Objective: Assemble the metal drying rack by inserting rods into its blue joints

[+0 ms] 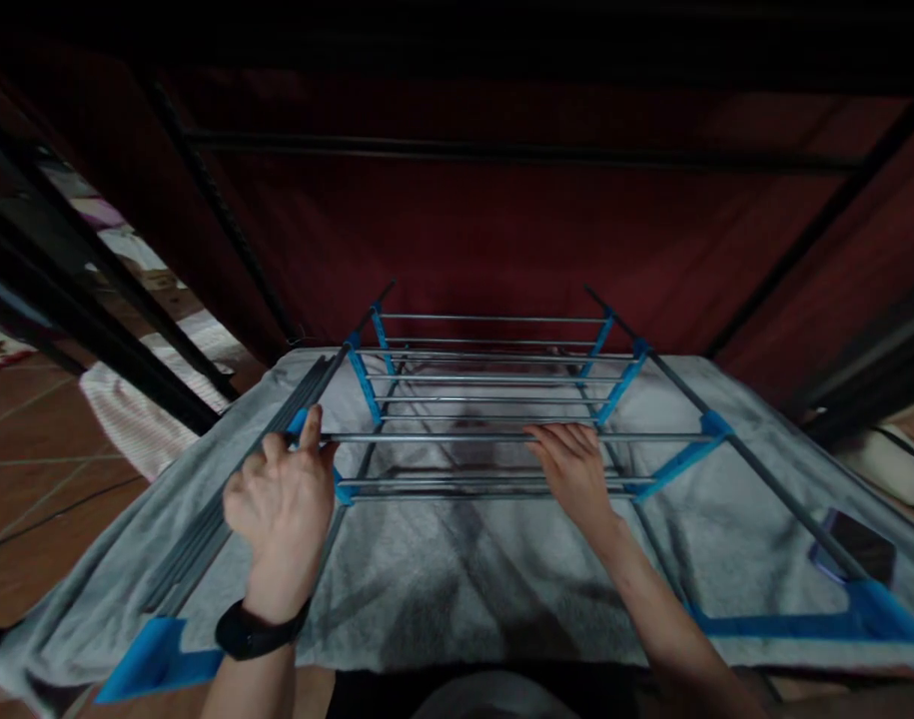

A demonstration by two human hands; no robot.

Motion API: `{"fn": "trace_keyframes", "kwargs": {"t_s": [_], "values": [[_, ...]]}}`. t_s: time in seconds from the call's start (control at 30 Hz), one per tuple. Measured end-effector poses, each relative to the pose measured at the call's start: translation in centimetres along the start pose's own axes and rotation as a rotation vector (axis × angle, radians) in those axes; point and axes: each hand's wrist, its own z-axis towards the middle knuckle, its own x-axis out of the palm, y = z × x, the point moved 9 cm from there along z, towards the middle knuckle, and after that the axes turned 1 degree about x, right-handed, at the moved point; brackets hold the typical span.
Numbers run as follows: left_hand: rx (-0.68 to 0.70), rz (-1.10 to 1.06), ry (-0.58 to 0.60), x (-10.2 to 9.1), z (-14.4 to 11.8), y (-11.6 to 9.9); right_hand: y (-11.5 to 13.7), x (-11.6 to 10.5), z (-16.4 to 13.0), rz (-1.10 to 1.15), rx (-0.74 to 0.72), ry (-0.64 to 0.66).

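"What's far left?"
"Loose rods, at nine o'clock from the left hand. Its thumb and forefinger pinch the rod by the blue left joint."

"How to seat it well?"
"I'd press that end straight in, the rod level, steadied from its middle."

"Its axis?"
"Nine to three, across the rack. The right hand, fingers together, curls over it right of middle; grip firmness, can't tell. Its right end points to three, at the right joint."
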Motion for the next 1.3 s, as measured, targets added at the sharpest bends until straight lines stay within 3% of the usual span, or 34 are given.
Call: {"fn": "trace_keyframes", "kwargs": {"t_s": [0.2, 0.33, 0.43, 0.57, 0.67, 0.83, 1.03, 1.3], "values": [[0.07, 0.036, -0.017, 0.0, -0.1, -0.5, 0.3, -0.3, 0.3, 0.034, -0.002, 0.026], [0.063, 0.087, -0.055, -0.2, -0.2, -0.4, -0.2, -2.2, -0.1, 0.039, -0.015, -0.042], [0.076, 0.094, -0.083, -0.1, -0.3, -0.4, -3.3, -5.7, -1.1, -0.071, 0.098, -0.165], [0.061, 0.104, -0.062, 0.1, -0.2, -0.1, -9.7, -11.7, -3.6, -0.401, 0.408, -0.32], [0.046, 0.126, -0.025, -0.1, -0.1, -0.4, -13.7, -14.1, -5.1, -0.6, 0.676, -0.227], [-0.028, 0.148, -0.014, -1.1, 0.2, -0.6, -15.5, -13.0, -5.2, -0.638, 0.908, 0.087], [-0.119, 0.107, 0.047, -0.5, 0.9, 0.0, -16.1, -12.2, -4.6, -0.683, 0.998, 0.215], [-0.081, -0.028, 0.045, 0.5, 1.7, 0.2, -15.9, -11.9, -4.7, -0.729, 1.063, 0.246]]}}
